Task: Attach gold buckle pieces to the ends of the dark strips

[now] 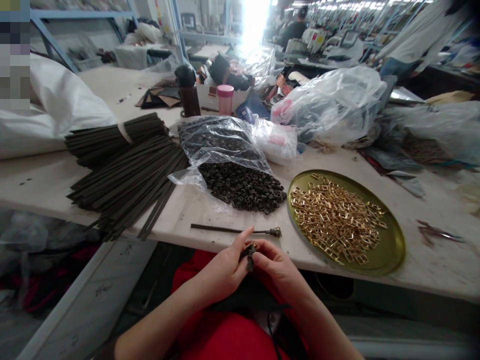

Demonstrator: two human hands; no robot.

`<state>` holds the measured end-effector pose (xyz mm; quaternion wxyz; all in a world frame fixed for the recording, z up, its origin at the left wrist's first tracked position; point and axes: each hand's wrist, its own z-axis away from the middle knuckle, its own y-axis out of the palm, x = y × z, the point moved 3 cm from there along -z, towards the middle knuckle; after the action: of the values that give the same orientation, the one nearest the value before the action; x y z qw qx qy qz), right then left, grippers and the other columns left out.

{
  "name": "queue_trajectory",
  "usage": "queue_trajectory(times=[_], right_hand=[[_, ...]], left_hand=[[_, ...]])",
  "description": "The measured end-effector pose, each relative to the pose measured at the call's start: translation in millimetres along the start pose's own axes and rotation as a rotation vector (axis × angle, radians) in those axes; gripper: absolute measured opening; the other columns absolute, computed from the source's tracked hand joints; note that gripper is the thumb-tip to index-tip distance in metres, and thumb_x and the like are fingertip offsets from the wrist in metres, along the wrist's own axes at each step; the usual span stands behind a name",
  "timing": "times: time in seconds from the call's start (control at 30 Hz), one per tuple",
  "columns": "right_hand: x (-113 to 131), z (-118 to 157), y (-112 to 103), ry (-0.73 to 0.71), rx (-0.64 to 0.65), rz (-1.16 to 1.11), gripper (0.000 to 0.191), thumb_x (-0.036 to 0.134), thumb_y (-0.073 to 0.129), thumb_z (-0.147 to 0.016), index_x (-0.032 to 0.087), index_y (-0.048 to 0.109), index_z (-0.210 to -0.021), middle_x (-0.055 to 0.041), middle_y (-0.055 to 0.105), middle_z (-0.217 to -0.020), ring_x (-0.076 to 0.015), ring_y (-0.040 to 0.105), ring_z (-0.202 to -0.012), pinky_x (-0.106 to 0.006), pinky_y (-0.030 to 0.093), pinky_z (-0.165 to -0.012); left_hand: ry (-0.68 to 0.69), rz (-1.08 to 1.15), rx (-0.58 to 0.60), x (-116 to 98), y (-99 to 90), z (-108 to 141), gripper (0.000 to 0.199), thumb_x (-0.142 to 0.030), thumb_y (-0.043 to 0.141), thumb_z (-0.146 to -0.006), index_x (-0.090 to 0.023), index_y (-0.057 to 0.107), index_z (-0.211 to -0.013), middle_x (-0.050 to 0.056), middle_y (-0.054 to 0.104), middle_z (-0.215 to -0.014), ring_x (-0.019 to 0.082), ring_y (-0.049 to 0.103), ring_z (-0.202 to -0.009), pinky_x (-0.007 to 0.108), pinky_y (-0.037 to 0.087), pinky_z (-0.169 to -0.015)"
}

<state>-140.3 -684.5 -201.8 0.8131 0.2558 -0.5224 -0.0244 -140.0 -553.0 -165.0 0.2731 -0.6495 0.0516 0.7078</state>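
My left hand (230, 265) and my right hand (275, 262) meet at the table's front edge, fingers closed around one dark strap (250, 263). A bit of gold buckle (255, 245) shows between the fingertips; how it sits on the strap is partly hidden. Just beyond my hands lies a finished-looking dark strap (225, 229) with a gold buckle and a loop at its right end. To the right stands a round gold-coloured tray (393, 255) heaped with gold buckles (337, 220). A pile of small dark loops (243, 187) spills from a clear plastic bag (225, 140).
Dark strips (131, 185) fan out on the left, beside a tied bundle (120, 132). Pliers (440, 231) lie at the far right. Behind are a dark bottle (189, 95), a pink-lidded jar (225, 100) and plastic bags (333, 102). A person (420, 35) stands at the back right.
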Motion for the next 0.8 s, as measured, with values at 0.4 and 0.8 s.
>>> queue_trajectory(times=[0.4,0.8], right_hand=[[6.5,-0.7,-0.2,-0.002,0.031,0.003,0.024,0.033,0.066,-0.073,0.021,0.058,-0.091,-0.0003,0.062,-0.085,-0.0144,0.06,-0.076,-0.03,0.046,-0.075],[0.7,-3.5,-2.2,0.033,-0.048,-0.273,0.026,0.027,0.073,-0.067,0.022,0.052,-0.082,0.0047,0.055,-0.071,-0.0102,0.053,-0.063,-0.024,0.043,-0.063]], left_hand=[[-0.189,0.047,-0.14,15.4,-6.3,-7.0,0.034,-0.029,0.055,-0.078,-0.015,0.048,-0.109,0.001,0.063,-0.076,0.015,0.059,-0.068,0.026,0.044,-0.065],[-0.147,0.239,-0.084,9.8,1.1,0.6,0.018,-0.029,0.056,-0.08,-0.015,0.054,-0.09,0.0,0.061,-0.079,0.013,0.055,-0.072,0.025,0.044,-0.067]])
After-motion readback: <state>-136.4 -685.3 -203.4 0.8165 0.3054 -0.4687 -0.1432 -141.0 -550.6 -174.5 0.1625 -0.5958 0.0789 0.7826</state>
